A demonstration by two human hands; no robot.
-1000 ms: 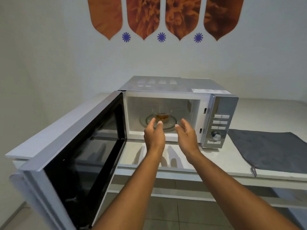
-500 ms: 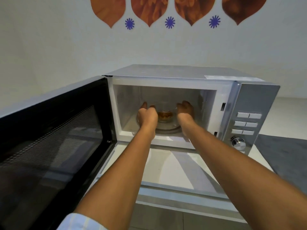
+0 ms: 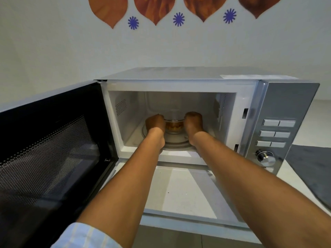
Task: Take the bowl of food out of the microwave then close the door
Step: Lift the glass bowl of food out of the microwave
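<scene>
A silver microwave (image 3: 286, 104) stands on a white counter with its door (image 3: 50, 149) swung wide open to the left. Inside, a small clear glass bowl (image 3: 174, 126) with orange-brown food sits on the glass turntable (image 3: 176, 143). Both my arms reach into the cavity. My left hand (image 3: 155, 123) is wrapped against the bowl's left side and my right hand (image 3: 193, 122) against its right side, fingers curled around it. The bowl's base still looks low over the turntable; whether it is lifted I cannot tell.
The control panel with buttons and a knob (image 3: 266, 157) is on the microwave's right. A dark grey cloth (image 3: 311, 169) lies on the counter (image 3: 179, 190) to the right. The open door blocks the left side. A white wall with decals stands behind.
Both hands went from in front of the microwave into the cavity and closed on the bowl's sides. The camera moved closer to the microwave.
</scene>
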